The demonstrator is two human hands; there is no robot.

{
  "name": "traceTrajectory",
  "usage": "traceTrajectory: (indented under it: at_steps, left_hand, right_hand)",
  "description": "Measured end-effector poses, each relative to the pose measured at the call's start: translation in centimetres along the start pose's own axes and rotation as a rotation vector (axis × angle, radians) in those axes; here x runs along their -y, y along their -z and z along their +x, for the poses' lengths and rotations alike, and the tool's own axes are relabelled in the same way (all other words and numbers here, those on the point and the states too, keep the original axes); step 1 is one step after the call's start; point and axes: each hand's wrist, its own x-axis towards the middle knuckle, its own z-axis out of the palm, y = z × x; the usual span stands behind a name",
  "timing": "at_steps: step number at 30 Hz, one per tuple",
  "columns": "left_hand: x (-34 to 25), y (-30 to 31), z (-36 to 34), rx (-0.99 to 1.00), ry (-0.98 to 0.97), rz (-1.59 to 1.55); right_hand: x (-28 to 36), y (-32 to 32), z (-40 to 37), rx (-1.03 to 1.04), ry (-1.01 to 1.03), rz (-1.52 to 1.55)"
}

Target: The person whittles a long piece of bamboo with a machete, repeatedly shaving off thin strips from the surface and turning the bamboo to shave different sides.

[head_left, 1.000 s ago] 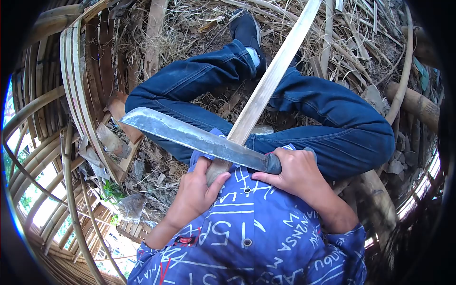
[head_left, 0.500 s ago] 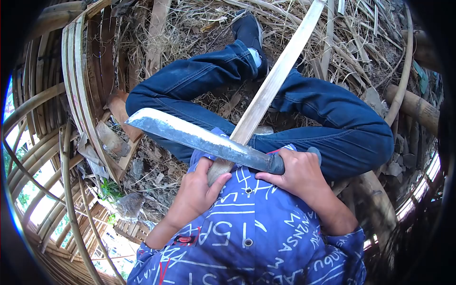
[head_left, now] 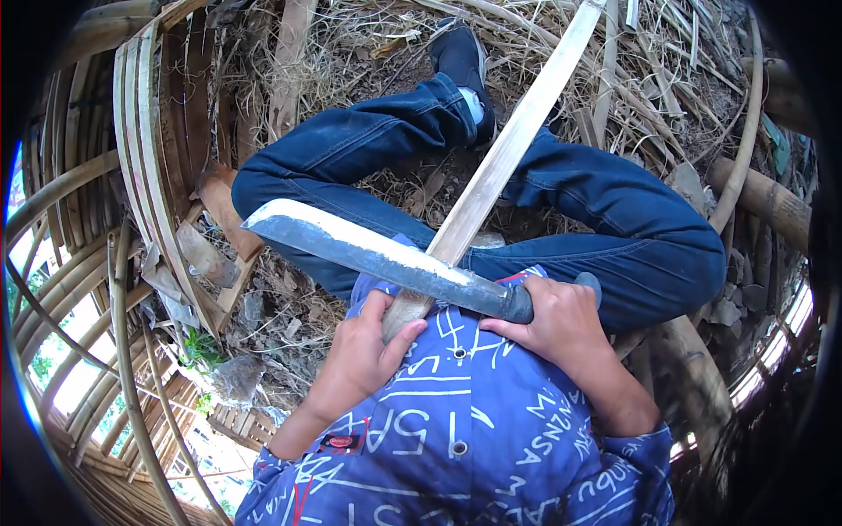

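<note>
A long bamboo strip [head_left: 504,149] runs from my lap up between my legs to the top of the view. My left hand [head_left: 364,351] grips its near end, thumb on one side and fingers curled round the other. In my right hand [head_left: 561,320] is the dark handle of a machete [head_left: 368,250], with the handle's rounded end showing past my fingers. The broad blade lies across the strip just beyond my left hand, its tip pointing left over my thigh. Part of the strip is hidden under the blade.
My bent legs in blue jeans [head_left: 614,197] frame the strip. Split bamboo slats [head_left: 140,158] stand at the left beside curved bamboo poles [head_left: 127,351]. Dry straw and shavings [head_left: 386,44] cover the ground ahead. A thick bamboo pole [head_left: 763,202] lies at the right.
The machete has slid slightly to the right with my right hand, its tip now a little nearer the strip. My left hand and the bamboo strip have stayed almost still.
</note>
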Motion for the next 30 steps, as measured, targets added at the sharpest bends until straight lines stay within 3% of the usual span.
traceTrajectory:
  at_steps: [6, 8, 11, 16, 19, 21, 30]
  left_hand:
    - [-0.2, 0.5, -0.3, -0.031, 0.021, 0.016]
    - [0.4, 0.9, -0.7, -0.039, 0.047, -0.011]
    - [0.3, 1.2, -0.9, -0.046, 0.043, -0.023]
    - [0.0, 0.8, -0.5, -0.056, 0.022, -0.019]
    - [-0.4, 0.7, -0.1, -0.016, 0.074, -0.006]
    - [-0.1, 0.1, 0.4, -0.089, -0.069, -0.055]
    - [-0.3, 0.2, 0.7, -0.028, -0.025, -0.019]
  right_hand:
    - [-1.7, 0.5, -0.5, -0.153, 0.078, -0.068]
    - [-3.3, 2.0, -0.5, -0.133, -0.177, -0.172]
    - [-4.6, 3.1, -0.6, -0.269, -0.150, -0.171]
    - [-2.9, 3.4, -1.0, -0.196, -0.135, -0.146]
    - [-0.9, 2.7, -0.6, -0.128, -0.019, 0.111]
    - [0.0, 1.0, 0.1, -0.177, 0.053, 0.234]
    - [1.8, 0.3, 2.7, -0.009, 0.037, 0.091]
